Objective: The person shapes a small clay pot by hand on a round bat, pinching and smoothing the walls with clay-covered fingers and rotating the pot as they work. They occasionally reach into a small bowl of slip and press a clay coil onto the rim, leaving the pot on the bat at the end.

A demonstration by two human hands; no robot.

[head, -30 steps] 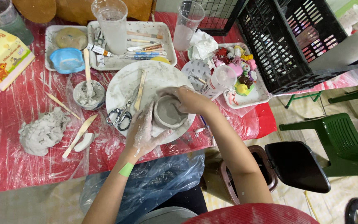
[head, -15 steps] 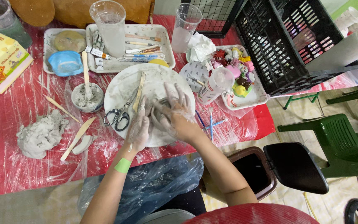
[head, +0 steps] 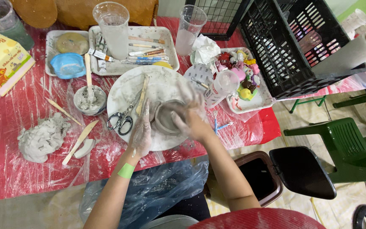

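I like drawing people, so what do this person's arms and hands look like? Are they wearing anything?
Both arms are bare, with no sleeves showing. The left hand and right hand are smeared with pale grey clay. A light green band wraps the left wrist. No gloves, rings or watch can be seen.
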